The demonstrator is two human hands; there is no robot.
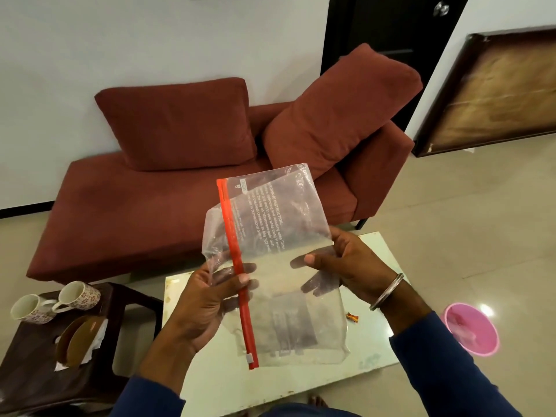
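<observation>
A clear plastic zip bag (282,236) with a red slider strip (237,272) and white printed text is held up in front of me, above a pale low table (301,383). My left hand (207,299) pinches the bag at the red strip, thumb on the near face and fingers behind. My right hand (349,263) grips the bag's right edge, thumb in front and fingers showing through the plastic. A dark flat item shows through the bag's lower part; whether it is inside the bag I cannot tell. A metal bangle (388,291) circles my right wrist.
A dark red sofa (135,206) with two cushions stands behind the table. On a dark side table (39,371) at the left lie two floral mugs (54,300) and brown plates (78,341). A pink bin (471,328) stands on the floor at the right. A small wrapper (352,317) lies on the table.
</observation>
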